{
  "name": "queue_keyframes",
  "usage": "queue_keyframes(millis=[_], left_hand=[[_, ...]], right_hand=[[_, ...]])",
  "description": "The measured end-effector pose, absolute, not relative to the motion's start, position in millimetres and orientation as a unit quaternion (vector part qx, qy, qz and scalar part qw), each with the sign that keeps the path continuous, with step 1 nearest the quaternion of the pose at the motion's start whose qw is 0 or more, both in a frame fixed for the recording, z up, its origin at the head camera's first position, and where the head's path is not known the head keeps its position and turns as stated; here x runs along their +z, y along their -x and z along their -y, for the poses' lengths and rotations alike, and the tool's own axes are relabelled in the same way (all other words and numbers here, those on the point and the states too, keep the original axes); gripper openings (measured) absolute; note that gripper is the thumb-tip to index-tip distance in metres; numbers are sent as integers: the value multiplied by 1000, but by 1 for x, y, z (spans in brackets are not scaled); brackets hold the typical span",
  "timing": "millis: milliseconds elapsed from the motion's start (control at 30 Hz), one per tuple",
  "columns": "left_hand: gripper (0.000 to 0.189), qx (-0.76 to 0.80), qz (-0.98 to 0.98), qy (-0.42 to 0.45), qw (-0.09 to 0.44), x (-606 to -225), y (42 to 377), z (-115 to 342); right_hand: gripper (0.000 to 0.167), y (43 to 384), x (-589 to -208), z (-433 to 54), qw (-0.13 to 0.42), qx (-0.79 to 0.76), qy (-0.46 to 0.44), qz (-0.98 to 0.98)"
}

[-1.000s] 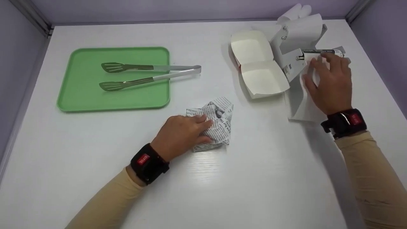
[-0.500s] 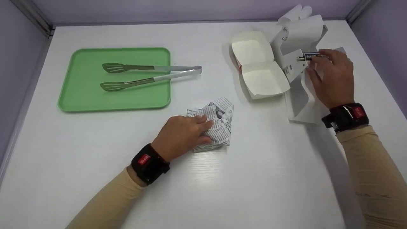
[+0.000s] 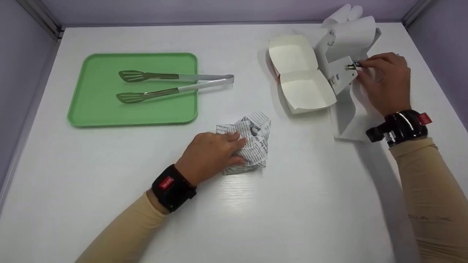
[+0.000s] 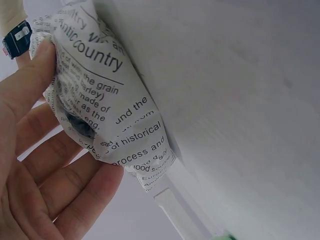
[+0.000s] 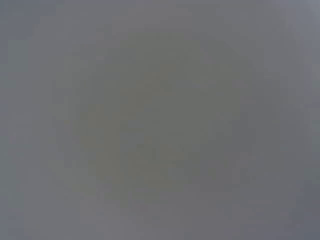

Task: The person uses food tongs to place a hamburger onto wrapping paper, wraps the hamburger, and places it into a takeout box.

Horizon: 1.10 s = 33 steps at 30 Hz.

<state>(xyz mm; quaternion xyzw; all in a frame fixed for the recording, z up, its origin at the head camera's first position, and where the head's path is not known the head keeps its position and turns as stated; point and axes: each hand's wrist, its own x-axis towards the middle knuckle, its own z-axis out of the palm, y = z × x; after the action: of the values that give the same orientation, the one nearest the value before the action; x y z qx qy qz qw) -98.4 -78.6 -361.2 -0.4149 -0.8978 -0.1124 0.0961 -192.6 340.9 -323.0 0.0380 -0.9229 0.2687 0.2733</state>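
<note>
My left hand (image 3: 210, 157) grips a packet wrapped in newspaper-print paper (image 3: 252, 146) at the middle of the table. In the left wrist view the thumb lies on one side of the packet (image 4: 110, 100) and the fingers curl against the other. At the back right, my right hand (image 3: 389, 82) pinches a slim dark pen (image 3: 353, 66) between thumb and fingers. One end of the pen pokes through the angled plate of a white stand (image 3: 340, 76); the hand hides most of the rest. The right wrist view is only a grey blur.
An open white paper burger box (image 3: 307, 89) stands just left of the white stand, which bears curled white sheets (image 3: 354, 34). Metal tongs (image 3: 204, 83) lie across a green tray (image 3: 78, 106) at the left, handle end past its rim. Purple walls edge the white table (image 3: 292, 204).
My right hand has moved up slightly and turned, its fingers going from over the pen to pinching it and covering more of it. My left hand keeps its hold on the packet.
</note>
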Motion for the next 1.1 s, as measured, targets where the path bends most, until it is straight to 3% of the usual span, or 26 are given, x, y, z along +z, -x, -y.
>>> queue_keyframes(millis=[433, 700, 1100], left_hand=[[46, -101, 896, 419, 107, -359, 97, 79], [45, -101, 896, 418, 113, -360, 97, 79], [46, -104, 899, 415, 94, -360, 96, 77]], right_hand=[[31, 197, -321, -331, 261, 334, 71, 903], [25, 201, -323, -329, 253, 329, 65, 907], [31, 200, -323, -330, 240, 343, 94, 903]])
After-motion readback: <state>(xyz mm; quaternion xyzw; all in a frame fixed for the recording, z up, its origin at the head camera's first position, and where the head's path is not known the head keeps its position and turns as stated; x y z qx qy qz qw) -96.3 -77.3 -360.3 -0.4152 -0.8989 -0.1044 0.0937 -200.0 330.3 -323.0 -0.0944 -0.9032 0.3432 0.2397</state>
